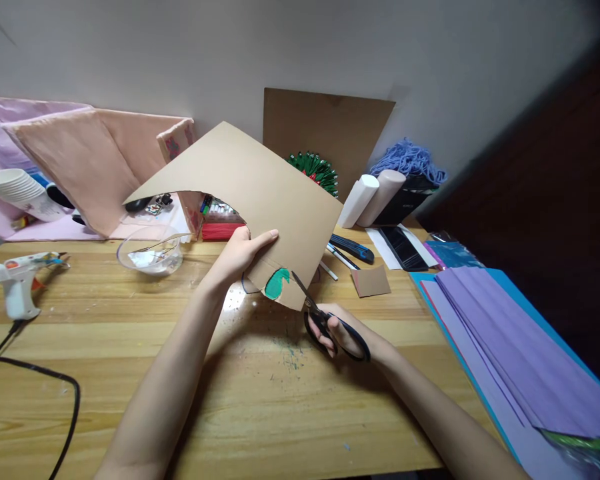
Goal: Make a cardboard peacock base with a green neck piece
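My left hand (247, 250) grips a large sheet of brown cardboard (275, 193) by its lower left edge, thumb on the front face. A wide curve is cut out of the sheet's left side. Near its bottom corner is a patch of green (277, 284) with a ragged border. My right hand (337, 327) is closed round the handles of black scissors (347, 339), fingers through the loops. The blades lie at the cardboard's lower edge, right of the green patch. How far they are parted is hard to make out.
A hot glue gun (17, 283) with a black cord lies at left, near a clear plastic bowl (153, 252). Behind the cardboard are a utility knife (353, 248) and pens. A phone (405, 247), a small cardboard piece (371, 281) and purple sheets (520, 353) lie at right.
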The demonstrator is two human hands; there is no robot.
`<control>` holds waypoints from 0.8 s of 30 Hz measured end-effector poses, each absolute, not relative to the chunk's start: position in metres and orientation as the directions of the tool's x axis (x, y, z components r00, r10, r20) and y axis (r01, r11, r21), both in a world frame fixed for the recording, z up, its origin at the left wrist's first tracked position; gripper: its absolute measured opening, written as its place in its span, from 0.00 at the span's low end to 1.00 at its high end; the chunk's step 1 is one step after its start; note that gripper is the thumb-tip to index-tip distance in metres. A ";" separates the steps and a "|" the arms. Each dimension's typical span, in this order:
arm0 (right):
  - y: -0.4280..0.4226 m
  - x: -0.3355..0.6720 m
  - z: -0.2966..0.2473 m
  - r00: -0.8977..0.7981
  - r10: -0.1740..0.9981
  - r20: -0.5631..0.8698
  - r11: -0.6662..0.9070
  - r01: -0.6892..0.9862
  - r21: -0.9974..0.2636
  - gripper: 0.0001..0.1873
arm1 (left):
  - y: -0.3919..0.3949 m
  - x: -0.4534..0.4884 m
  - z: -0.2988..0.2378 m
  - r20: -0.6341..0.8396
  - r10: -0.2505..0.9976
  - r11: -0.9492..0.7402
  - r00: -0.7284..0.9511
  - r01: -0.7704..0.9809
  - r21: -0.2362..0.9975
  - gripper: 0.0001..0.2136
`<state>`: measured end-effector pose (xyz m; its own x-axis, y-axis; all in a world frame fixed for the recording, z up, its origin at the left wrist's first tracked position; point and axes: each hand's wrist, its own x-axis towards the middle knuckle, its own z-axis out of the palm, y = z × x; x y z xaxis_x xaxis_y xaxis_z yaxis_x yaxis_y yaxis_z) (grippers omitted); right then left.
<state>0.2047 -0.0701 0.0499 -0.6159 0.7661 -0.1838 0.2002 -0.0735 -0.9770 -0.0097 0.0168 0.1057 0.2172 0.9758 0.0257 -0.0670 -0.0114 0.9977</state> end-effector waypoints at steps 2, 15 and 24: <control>-0.072 0.202 0.047 -0.610 0.771 -0.183 -0.080 0.193 -0.978 0.39 | 0.015 -0.008 0.107 0.016 0.974 -0.001 0.226 -0.066 0.998 0.17; -0.079 0.193 0.042 -0.520 0.825 -0.220 -0.144 0.183 -0.972 0.38 | 0.016 -0.011 0.108 0.036 0.977 -0.024 0.211 -0.059 0.998 0.17; -0.083 0.193 0.043 -0.507 0.832 -0.225 -0.142 0.197 -0.970 0.37 | 0.014 -0.010 0.110 0.001 0.974 0.015 0.227 -0.068 0.998 0.17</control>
<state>0.1926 -0.0828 0.0431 -0.5068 0.8322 -0.2247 0.1967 -0.1422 -0.9701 -0.0095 0.0142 0.1096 0.2272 0.9738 0.0010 -0.0682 0.0149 0.9976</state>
